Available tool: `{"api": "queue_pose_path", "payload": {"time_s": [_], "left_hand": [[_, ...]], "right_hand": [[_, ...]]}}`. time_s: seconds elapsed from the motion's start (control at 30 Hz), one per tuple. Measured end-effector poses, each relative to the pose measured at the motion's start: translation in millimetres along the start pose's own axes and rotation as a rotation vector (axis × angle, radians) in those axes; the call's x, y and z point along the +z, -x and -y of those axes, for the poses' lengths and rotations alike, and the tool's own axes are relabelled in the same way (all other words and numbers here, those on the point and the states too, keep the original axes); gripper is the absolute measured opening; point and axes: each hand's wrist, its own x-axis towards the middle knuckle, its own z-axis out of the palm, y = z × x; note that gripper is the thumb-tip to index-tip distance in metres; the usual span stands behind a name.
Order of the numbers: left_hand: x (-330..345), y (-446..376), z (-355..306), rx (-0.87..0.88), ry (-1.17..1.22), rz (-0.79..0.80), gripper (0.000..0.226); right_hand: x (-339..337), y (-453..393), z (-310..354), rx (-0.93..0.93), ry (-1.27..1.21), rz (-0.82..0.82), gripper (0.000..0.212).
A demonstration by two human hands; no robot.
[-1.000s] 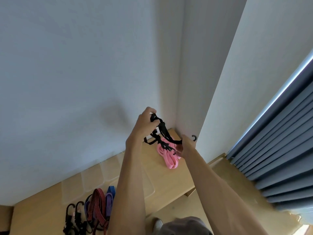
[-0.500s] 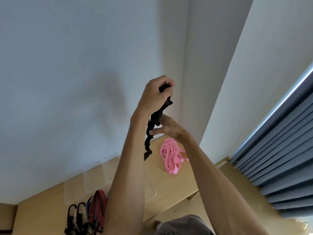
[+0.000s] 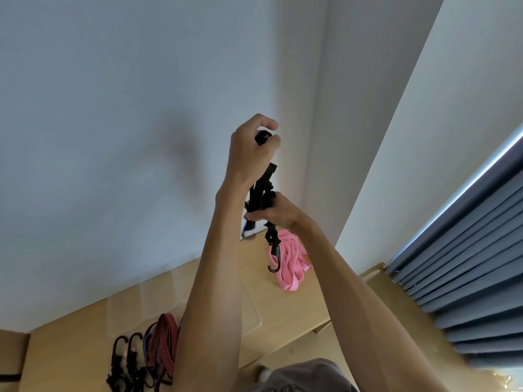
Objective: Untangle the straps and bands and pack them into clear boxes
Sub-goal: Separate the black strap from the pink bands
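A black bungee cord (image 3: 261, 193) hangs in the air above the wooden table (image 3: 285, 301). My left hand (image 3: 250, 154) grips its upper end, raised high. Just below, my right hand (image 3: 278, 212) holds the bunched middle of the cord. The cord's black hook (image 3: 275, 257) dangles beneath my right hand, in front of a pink band (image 3: 291, 264) that lies coiled on the table. A clear box (image 3: 135, 301) lies flat on the table near the wall, partly hidden by my left forearm.
At the table's near left lie a red-and-black cord (image 3: 162, 343), a blue strap and black hooks (image 3: 127, 360). White walls meet in a corner behind. Grey-blue curtains (image 3: 467, 264) hang on the right. The table edge runs at lower right.
Both hands lifted the black cord up off the pink band. The cord now hangs lengthwise between them, its hook dangling free below my right hand.
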Motion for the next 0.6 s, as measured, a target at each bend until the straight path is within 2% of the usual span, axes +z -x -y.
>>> {"api": "queue_pose_path", "payload": {"time_s": [0.03, 0.13, 0.2, 0.27, 0.33, 0.43, 0.5, 0.6], "left_hand": [[-3.7, -1.4, 2.8, 0.028, 0.016, -0.046, 0.017], [-16.0, 0.8, 33.5, -0.001, 0.136, -0.249, 0.015], [-18.9, 11.2, 68.2, -0.210, 0.304, -0.416, 0.014], [-13.1, 30.2, 104.4, -0.457, 0.455, -0.489, 0.015], [-1.1, 52.8, 133.3, -0.630, 0.482, -0.470, 0.013], [14.1, 81.2, 156.6, -0.810, 0.484, -0.482, 0.008], [23.6, 89.8, 163.0, -0.927, 0.426, -0.424, 0.009], [33.0, 107.3, 166.8, -1.250, 0.296, -0.068, 0.063]], "right_hand": [[-1.5, 0.8, -2.6, 0.017, -0.018, -0.032, 0.009], [-12.9, 4.7, -12.8, 0.024, -0.147, -0.151, 0.018], [-23.4, 6.8, -18.6, 0.019, -0.252, -0.244, 0.016], [-32.0, 5.8, -24.1, 0.022, -0.321, -0.314, 0.016], [-35.3, 2.0, -27.9, 0.020, -0.296, -0.339, 0.018], [-30.5, -1.9, -33.7, 0.059, -0.185, -0.360, 0.039], [-22.7, -2.8, -36.2, 0.081, -0.231, -0.379, 0.030], [-10.5, -5.5, -33.1, 0.063, -0.387, -0.434, 0.011]]}}
